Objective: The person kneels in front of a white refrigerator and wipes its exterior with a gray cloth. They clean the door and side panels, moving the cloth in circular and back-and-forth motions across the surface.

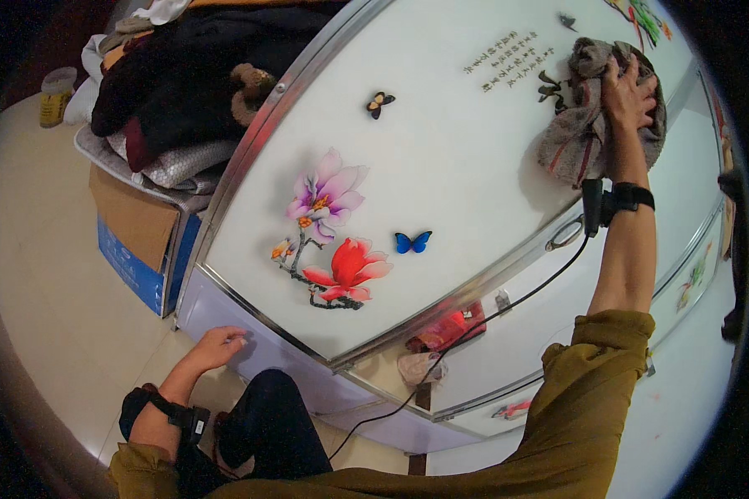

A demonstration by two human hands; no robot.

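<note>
My right hand (627,93) is spread over a bunched grey-brown cloth (574,140) with reddish stripes, pressing it against a white glossy cabinet door (449,162). Part of the cloth is hidden under the hand. The door has a metal frame and is decorated with a pink and red magnolia print (343,271), a blue butterfly (413,242) and lines of writing. Low on the left, my left hand (218,347) holds nothing, its fingers loosely bent. It is nearest the pale lilac lower side (225,312) of the cabinet.
Dark clothes (168,81) are heaped over a blue and brown cardboard box (134,249) left of the cabinet. A plastic jar (56,96) stands on the tiled floor (44,218). Below the door's metal handle (565,234), a red package (446,327) lies inside. A black cable (387,415) runs from my right wrist strap.
</note>
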